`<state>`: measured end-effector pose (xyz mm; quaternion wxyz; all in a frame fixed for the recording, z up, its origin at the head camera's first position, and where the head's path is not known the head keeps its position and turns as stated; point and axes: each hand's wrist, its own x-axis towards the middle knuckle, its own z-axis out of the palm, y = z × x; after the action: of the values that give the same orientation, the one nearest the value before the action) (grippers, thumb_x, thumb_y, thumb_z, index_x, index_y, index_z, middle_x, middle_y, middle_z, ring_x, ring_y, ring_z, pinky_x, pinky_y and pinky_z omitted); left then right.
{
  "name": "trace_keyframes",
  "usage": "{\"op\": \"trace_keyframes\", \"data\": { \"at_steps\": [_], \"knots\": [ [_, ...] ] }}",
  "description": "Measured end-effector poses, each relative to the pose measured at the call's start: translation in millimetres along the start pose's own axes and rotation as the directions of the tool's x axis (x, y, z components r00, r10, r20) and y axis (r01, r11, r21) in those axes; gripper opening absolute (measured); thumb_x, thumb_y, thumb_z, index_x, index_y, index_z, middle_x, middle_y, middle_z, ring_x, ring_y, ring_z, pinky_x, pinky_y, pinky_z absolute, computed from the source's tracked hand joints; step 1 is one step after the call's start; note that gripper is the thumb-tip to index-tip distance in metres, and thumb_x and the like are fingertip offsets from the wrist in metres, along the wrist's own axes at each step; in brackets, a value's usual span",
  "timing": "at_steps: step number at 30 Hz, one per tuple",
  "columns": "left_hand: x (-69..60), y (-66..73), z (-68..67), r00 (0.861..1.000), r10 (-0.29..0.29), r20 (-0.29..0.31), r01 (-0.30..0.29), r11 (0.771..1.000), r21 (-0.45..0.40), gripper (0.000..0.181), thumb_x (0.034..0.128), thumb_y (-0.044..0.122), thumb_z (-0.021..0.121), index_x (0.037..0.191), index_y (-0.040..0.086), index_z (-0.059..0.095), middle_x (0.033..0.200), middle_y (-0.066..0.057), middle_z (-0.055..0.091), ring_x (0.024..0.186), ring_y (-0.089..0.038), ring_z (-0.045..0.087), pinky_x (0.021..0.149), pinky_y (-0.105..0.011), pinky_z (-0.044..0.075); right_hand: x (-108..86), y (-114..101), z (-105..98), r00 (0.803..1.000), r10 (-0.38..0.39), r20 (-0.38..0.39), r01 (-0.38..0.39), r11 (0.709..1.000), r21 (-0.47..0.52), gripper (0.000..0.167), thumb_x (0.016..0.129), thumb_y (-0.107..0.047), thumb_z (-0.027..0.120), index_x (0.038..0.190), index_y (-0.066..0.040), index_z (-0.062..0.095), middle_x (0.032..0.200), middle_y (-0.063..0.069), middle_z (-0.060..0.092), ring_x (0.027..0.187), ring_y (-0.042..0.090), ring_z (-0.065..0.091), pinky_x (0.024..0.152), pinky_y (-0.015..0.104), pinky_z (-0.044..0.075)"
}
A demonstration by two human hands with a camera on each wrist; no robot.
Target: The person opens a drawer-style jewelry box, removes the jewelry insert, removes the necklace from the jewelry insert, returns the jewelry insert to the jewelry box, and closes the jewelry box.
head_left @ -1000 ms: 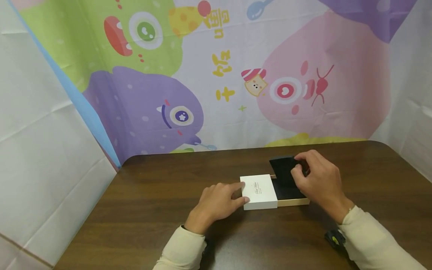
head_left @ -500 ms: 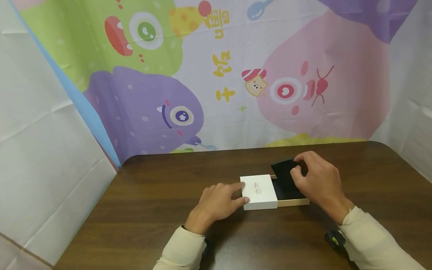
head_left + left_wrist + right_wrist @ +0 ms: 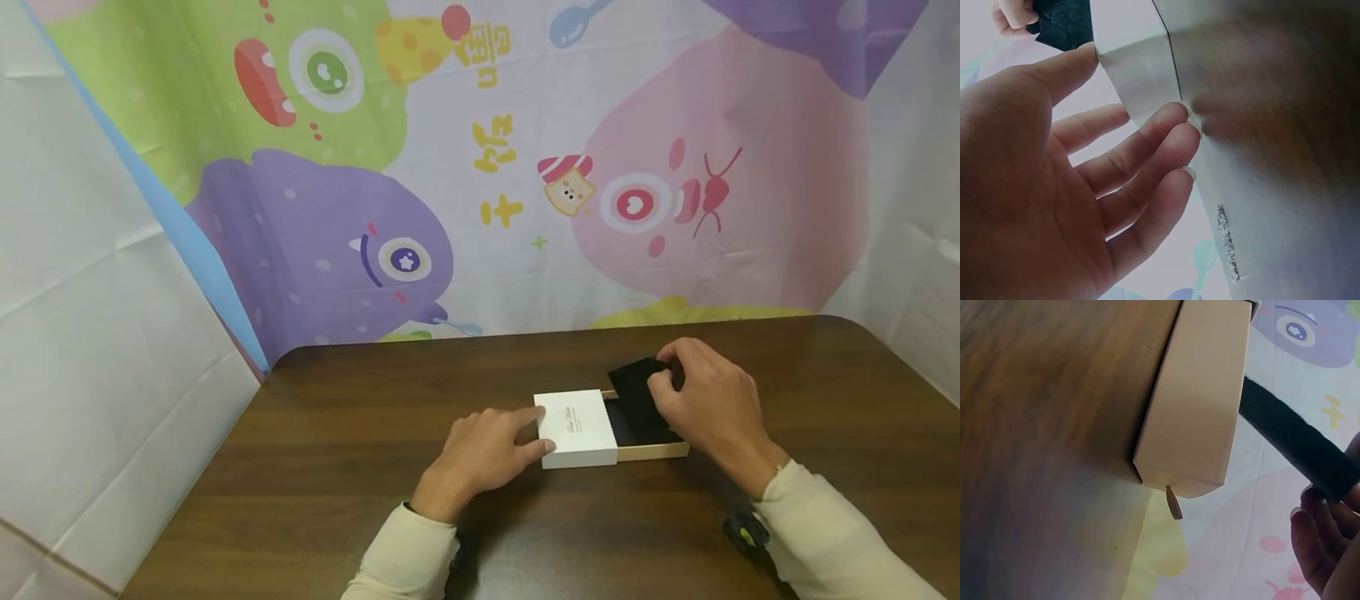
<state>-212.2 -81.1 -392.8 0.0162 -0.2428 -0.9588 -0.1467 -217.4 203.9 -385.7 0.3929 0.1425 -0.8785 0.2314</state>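
A white box sleeve (image 3: 573,425) with small printed lettering lies on the table, a tan inner drawer (image 3: 652,452) partly out of its right end. My left hand (image 3: 483,450) touches the sleeve's left end with thumb and index finger, the other fingers loosely bent in the left wrist view. With thumb and fingers, my right hand (image 3: 708,396) pinches a soft black pad (image 3: 633,383) and holds one edge of it raised above the drawer. More black material shows inside the drawer. In the right wrist view, a small ribbon tab (image 3: 1174,503) hangs from the drawer's end.
A silvery chain-like item (image 3: 1227,244) lies on the table near my left fingers in the left wrist view. The brown wooden table (image 3: 315,467) ends at a cartoon-printed cloth (image 3: 517,275) behind. White panels (image 3: 97,250) stand on both sides.
The raised black pad has tilted and come slightly lower, its free corner shifting a little right and down. The left hand, sleeve and drawer stay in place.
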Motion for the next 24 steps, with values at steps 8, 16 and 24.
{"op": "trace_keyframes", "data": {
  "at_steps": [8, 16, 24],
  "knots": [
    [0.1, 0.2, 0.3, 1.000, 0.001, -0.001, -0.001, 1.000, -0.004, 0.051, 0.0940, 0.051, 0.065, 0.138, 0.026, 0.063, 0.070, 0.010, 0.057, 0.068, -0.012, 0.053, 0.054, -0.033, 0.040, -0.2, -0.2, -0.6, 0.998, 0.045, 0.036, -0.045, 0.999, 0.004, 0.013, 0.083, -0.009, 0.059, 0.093, -0.005, 0.067, 0.081, 0.006, 0.064, 0.062, 0.019, 0.055, 0.056, 0.046, 0.048],
    [-0.1, 0.5, 0.4, 1.000, 0.001, -0.003, -0.001, 1.000, 0.001, 0.051, 0.0940, 0.052, 0.065, 0.138, 0.026, 0.064, 0.077, 0.005, 0.065, 0.069, -0.012, 0.054, 0.054, -0.033, 0.040, 0.0, 0.5, -1.7, 0.990, 0.118, 0.083, -0.119, 0.993, 0.009, 0.014, 0.083, -0.010, 0.059, 0.093, -0.008, 0.069, 0.077, 0.002, 0.062, 0.064, 0.017, 0.055, 0.056, 0.043, 0.045],
    [0.0, 0.1, 0.8, 1.000, 0.008, -0.014, -0.008, 1.000, 0.001, 0.050, 0.0938, 0.051, 0.065, 0.137, 0.026, 0.064, 0.067, 0.010, 0.054, 0.068, -0.012, 0.054, 0.054, -0.033, 0.040, 0.6, 3.0, -1.7, 0.964, 0.214, 0.155, -0.214, 0.977, -0.016, 0.014, 0.085, -0.014, 0.058, 0.094, -0.009, 0.068, 0.076, 0.001, 0.062, 0.064, 0.020, 0.055, 0.056, 0.043, 0.044]
  ]
}}
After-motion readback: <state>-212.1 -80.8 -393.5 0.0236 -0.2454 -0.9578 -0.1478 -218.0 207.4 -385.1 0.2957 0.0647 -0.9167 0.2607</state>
